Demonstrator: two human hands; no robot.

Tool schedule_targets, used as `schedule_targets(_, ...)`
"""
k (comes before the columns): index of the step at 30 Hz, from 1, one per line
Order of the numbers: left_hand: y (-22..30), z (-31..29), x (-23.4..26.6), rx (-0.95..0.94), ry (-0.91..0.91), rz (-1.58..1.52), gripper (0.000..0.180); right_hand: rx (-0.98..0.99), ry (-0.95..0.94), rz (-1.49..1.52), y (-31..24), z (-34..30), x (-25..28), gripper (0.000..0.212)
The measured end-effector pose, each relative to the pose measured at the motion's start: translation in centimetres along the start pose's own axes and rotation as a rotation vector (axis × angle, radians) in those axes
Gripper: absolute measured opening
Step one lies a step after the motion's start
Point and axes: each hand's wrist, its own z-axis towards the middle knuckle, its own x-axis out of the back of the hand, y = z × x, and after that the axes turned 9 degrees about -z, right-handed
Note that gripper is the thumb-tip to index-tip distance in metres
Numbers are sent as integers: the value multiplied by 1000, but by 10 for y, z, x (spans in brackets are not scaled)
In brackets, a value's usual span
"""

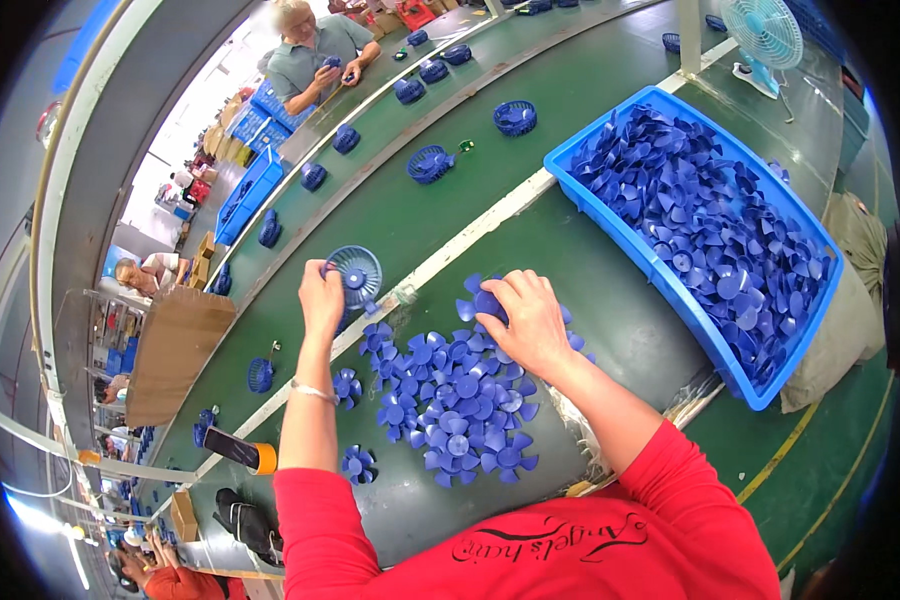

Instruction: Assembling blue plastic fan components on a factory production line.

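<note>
1. Lying loose at the lower centre of the frame, the fan blades (pixel 455 400) before you are glossy deep blue, with broad rounded petals around round hubs, heaped and overlapping.
2. Your right hand (pixel 525 315), just above centre, has thumb and fingers pinched on one blue blade (pixel 481 303) at the heap's upper edge.
3. Your left hand (pixel 322 300), left of centre, grips the rim of a round, ribbed blue housing (pixel 358 274).
4. At the right, a bright blue crate (pixel 645 260) brims with matching blades.
5. Toward the upper centre, two more housings (pixel 515 118) sit on the green belt (pixel 370 215).
</note>
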Motion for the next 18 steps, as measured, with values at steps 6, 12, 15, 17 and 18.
schedule_targets(6, 98, -87, -22, 131, -311, -560, 27, 186, 202, 32, -19, 3, 11, 42)
schedule_targets(12, 130, -124, -37, 286, -315, -1056, 26, 270, 157, -44, -25, -1, 12, 41)
schedule_targets(15, 131, -127, -39, 289, -307, -1077, 27, 268, 159, -50, -23, -2, 13, 41)
schedule_targets(17, 135, -127, -37, 312, -349, -1113, 27, 264, 163, -55, -22, -2, 13, 41)
schedule_targets(18, 137, -127, -35, 334, -387, -1151, 28, 263, 157, -52, -21, -1, 13, 41)
